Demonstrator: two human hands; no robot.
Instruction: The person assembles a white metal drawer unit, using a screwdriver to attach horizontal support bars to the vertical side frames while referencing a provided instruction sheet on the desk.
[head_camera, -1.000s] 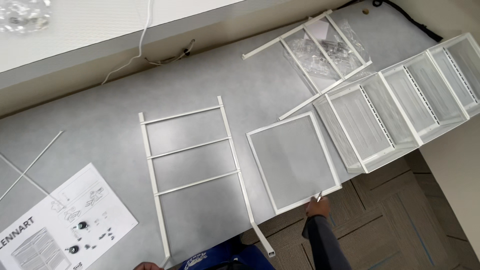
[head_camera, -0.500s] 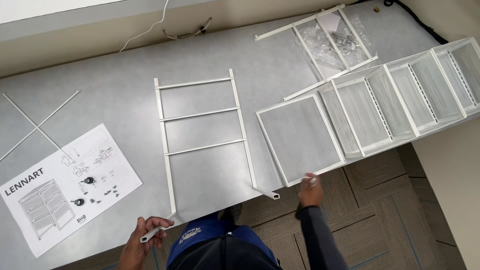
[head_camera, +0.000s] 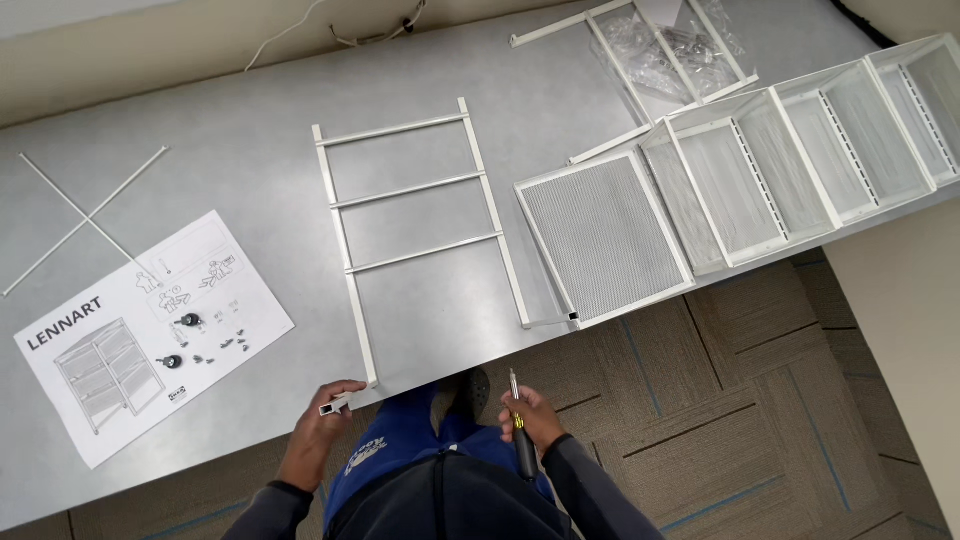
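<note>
Hidden: forearms cut off by the bottom edge; lower leg of the white ladder-shaped metal frame (head_camera: 415, 225) partly covered by the left hand (head_camera: 322, 420); far end of the frame's right rail hard to tell from the table edge.
Hard to make out: contents of the clear plastic bags (head_camera: 665, 45), too small and glinting to name (small hardware, perhaps).
Left hand: curled around the square open end of the frame's left rail, fingers closed on it at the edge of the grey metal table (head_camera: 240, 170).
Right hand (head_camera: 530, 418): closed around a screwdriver with black-and-yellow handle (head_camera: 518, 425), off the table, over the lap.
Screwdriver axis: near upright in view, metal tip pointing away from the body toward the table, handle toward the sleeve.
Frame axis: long rails running away from the left hand, tilted slightly leftward at the far end; three rungs across.
Containers: row of white mesh drawer baskets (head_camera: 800, 150) far right of the right hand, nothing seen inside; flat white mesh panel (head_camera: 600, 235) just ahead of the right hand; second white frame (head_camera: 640, 70) beyond it, bags lying within it.
Left of the left hand: white paper instruction sheet (head_camera: 150, 330); beyond it, two thin white crossed rods (head_camera: 85, 220).
</note>
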